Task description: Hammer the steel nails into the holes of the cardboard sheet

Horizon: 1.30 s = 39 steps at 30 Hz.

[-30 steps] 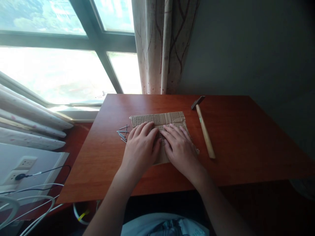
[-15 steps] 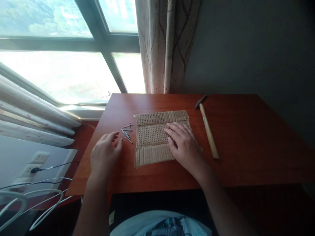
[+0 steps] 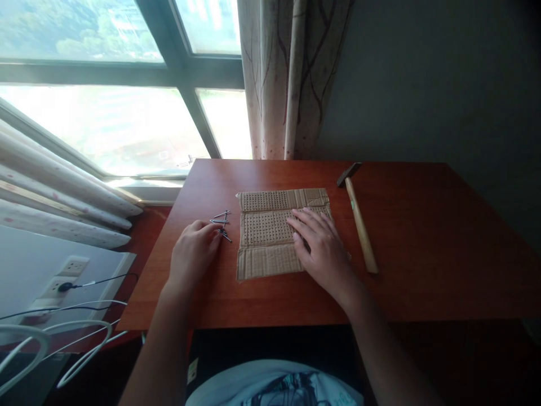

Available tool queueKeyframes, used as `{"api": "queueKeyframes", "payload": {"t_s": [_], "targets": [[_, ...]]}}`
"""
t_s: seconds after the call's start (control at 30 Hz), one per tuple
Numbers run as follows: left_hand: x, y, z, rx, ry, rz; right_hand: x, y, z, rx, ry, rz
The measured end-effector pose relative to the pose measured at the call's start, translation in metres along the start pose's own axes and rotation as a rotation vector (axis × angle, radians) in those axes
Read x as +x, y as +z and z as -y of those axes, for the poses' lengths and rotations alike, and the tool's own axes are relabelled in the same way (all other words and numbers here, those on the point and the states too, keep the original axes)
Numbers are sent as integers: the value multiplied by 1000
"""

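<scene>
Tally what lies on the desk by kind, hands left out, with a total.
Perforated cardboard sheet: 1
Hammer: 1
Cluster of nails: 1; single nails too small to count
Total: 3

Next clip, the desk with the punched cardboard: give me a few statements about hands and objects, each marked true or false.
1. The right hand lies flat on the cardboard sheet. True.
2. The left hand grips the hammer. False: the hammer lies untouched on the table, right of the cardboard.
3. The left hand's fingertips are at the nails. True.
4. The nails lie right of the cardboard. False: they lie to its left.
</scene>
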State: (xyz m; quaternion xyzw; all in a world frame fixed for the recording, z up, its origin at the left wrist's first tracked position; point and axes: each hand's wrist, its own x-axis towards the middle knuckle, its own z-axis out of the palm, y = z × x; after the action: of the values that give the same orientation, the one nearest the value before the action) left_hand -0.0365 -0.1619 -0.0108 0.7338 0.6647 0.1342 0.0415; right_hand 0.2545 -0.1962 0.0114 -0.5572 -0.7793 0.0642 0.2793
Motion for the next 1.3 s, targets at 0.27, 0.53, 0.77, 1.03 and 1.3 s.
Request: {"api": "queueKeyframes", "payload": {"t_s": [0.27,0.53,0.77,1.03,1.3], "targets": [[8,1,0,36,22,4,-1,1,-1,24,3,-6],[34,-6,9,138,107,21,0,0,1,14,13,5],[45,-2,15,176,156,81,0,0,1,16,10,3],[47,2,19,193,146,67,0,1,2,23,12,-1],[46,1,27,169,162,46,0,1,1,7,14,4]]}}
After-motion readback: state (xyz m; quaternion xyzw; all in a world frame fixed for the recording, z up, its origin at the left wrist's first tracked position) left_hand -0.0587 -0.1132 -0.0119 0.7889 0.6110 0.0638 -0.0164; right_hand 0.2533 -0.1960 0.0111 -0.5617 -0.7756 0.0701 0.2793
